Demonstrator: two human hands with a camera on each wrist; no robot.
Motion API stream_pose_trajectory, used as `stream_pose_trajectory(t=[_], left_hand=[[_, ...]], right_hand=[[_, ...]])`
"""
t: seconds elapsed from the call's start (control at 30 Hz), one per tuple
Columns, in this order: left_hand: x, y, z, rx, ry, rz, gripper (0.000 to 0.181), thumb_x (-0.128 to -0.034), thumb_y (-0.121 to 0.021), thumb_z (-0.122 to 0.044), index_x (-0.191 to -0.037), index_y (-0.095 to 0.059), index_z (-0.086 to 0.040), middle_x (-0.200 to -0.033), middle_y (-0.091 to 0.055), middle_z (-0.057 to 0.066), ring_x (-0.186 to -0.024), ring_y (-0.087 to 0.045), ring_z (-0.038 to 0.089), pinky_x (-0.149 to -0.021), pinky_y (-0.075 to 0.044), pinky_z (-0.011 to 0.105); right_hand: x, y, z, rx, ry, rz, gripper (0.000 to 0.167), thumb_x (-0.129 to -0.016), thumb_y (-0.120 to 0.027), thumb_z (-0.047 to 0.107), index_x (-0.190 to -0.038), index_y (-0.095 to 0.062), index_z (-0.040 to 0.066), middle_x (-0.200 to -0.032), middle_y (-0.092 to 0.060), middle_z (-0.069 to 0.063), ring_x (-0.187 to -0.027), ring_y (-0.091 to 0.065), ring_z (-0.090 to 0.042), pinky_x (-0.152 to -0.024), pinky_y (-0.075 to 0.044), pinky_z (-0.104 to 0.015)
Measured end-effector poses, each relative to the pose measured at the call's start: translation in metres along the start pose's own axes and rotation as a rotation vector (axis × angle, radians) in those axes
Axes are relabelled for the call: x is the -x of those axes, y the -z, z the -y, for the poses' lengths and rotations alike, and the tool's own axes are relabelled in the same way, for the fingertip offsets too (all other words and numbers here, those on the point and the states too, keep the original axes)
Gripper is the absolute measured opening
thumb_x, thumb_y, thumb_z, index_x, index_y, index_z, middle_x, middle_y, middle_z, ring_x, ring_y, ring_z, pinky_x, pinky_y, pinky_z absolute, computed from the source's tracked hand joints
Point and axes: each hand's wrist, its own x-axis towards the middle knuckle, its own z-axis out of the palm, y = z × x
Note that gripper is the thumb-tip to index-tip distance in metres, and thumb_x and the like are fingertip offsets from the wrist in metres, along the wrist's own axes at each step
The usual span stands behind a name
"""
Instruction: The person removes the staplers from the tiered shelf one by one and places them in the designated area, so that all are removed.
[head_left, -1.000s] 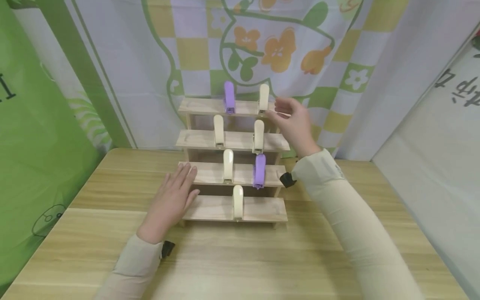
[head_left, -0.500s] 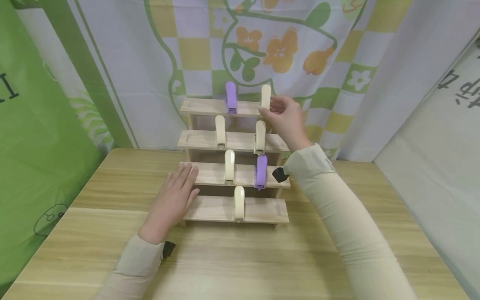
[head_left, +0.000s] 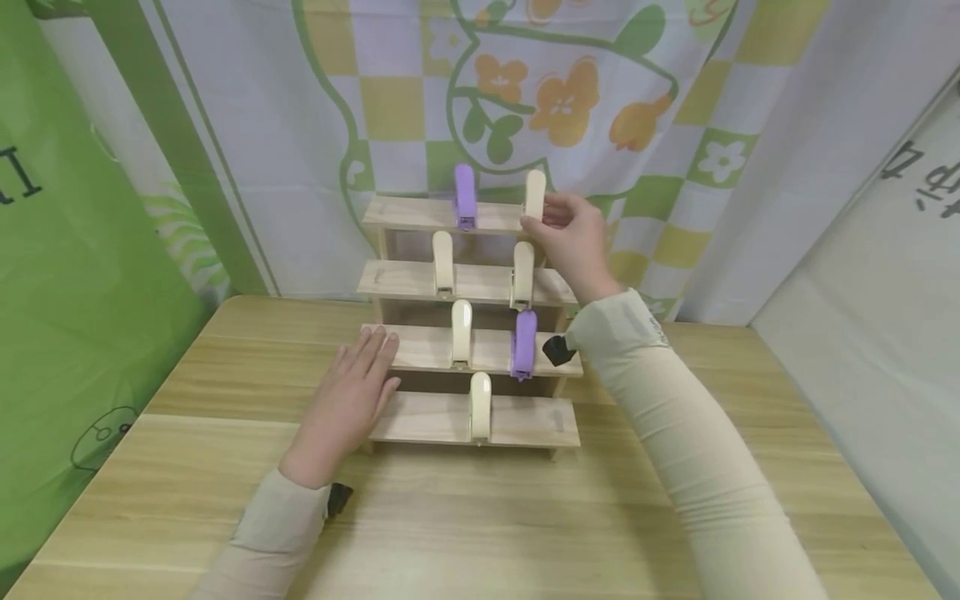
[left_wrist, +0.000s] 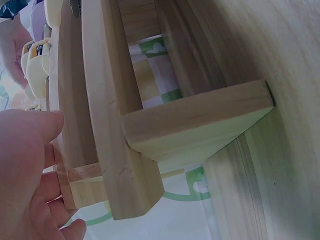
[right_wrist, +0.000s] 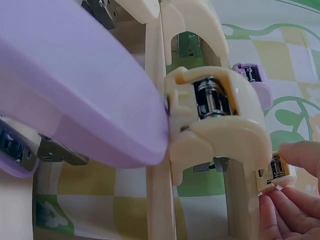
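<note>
A four-tier wooden stand [head_left: 427, 417] holds several small staplers, most cream and two purple. My right hand [head_left: 576, 243] pinches the cream stapler [head_left: 535, 196] at the right of the top tier between thumb and fingers. In the right wrist view that stapler [right_wrist: 276, 172] stands between the fingertips, its spring end showing. My left hand [head_left: 347, 400] rests with straight fingers against the left end of the stand's lower tiers. The left wrist view shows its thumb [left_wrist: 42, 124] touching the stand's edge. A purple stapler [head_left: 465, 197] stands left of the held one.
Below stand cream staplers [head_left: 443, 262] on the second tier, a purple stapler [head_left: 524, 344] on the third and a cream one [head_left: 480, 408] on the lowest. A wooden table [head_left: 465, 525] carries the stand. A patterned curtain [head_left: 397, 108] hangs close behind.
My right hand has moved left to the top-right cream stapler and closed its fingers on it. My left hand stays at the stand. The head view has shifted slightly.
</note>
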Motion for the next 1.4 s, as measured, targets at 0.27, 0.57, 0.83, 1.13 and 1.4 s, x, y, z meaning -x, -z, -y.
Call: stream_pose_trajectory(t=[0.27,0.57,0.83,1.13,1.4], left_hand=[[0.000,0.000,0.000,-0.008,-0.003,-0.006,0.060,-0.1071,-0.050,-0.028,-0.156,-0.032,0.002,-0.161,-0.029,0.024,-0.151,-0.024,0.040,-0.121,-0.023,0.061],[0.000,0.000,-0.001,-0.007,-0.008,-0.012,0.060,-0.1068,-0.051,-0.027,-0.156,-0.033,0.002,-0.161,-0.029,0.024,-0.151,-0.024,0.040,-0.121,-0.024,0.061],[0.001,0.000,0.000,-0.002,-0.013,-0.023,0.059,-0.1067,-0.051,-0.025,-0.155,-0.033,0.002,-0.161,-0.029,0.025,-0.150,-0.024,0.041,-0.121,-0.023,0.061],[0.001,-0.001,0.001,-0.004,-0.009,-0.021,0.059,-0.1070,-0.050,-0.026,-0.156,-0.032,0.003,-0.161,-0.028,0.025,-0.151,-0.023,0.041,-0.122,-0.019,0.060],[0.000,-0.001,0.001,-0.008,-0.020,-0.028,0.059,-0.1065,-0.051,-0.026,-0.155,-0.034,0.003,-0.160,-0.030,0.026,-0.151,-0.024,0.041,-0.122,-0.019,0.059]], right_hand=[[0.002,0.004,-0.004,-0.060,-0.011,-0.023,0.048,-0.088,-0.079,0.012,-0.131,-0.062,-0.001,-0.122,-0.069,-0.017,-0.109,-0.067,-0.024,-0.096,-0.055,-0.026],[0.013,0.016,-0.007,-0.094,-0.064,-0.036,0.051,-0.087,-0.081,0.015,-0.134,-0.062,0.005,-0.125,-0.068,-0.012,-0.113,-0.064,-0.021,-0.099,-0.054,-0.029],[0.029,0.031,-0.009,-0.114,-0.080,-0.055,0.051,-0.087,-0.082,0.019,-0.133,-0.063,0.008,-0.124,-0.068,-0.009,-0.112,-0.064,-0.018,-0.098,-0.054,-0.028],[0.044,0.047,-0.021,-0.147,-0.035,-0.119,0.044,-0.087,-0.081,0.014,-0.128,-0.067,0.007,-0.120,-0.070,-0.007,-0.110,-0.064,-0.018,-0.099,-0.054,-0.027],[0.063,0.065,-0.030,-0.154,-0.039,-0.163,0.043,-0.085,-0.083,0.013,-0.125,-0.070,0.010,-0.121,-0.070,-0.005,-0.111,-0.064,-0.018,-0.099,-0.054,-0.026]])
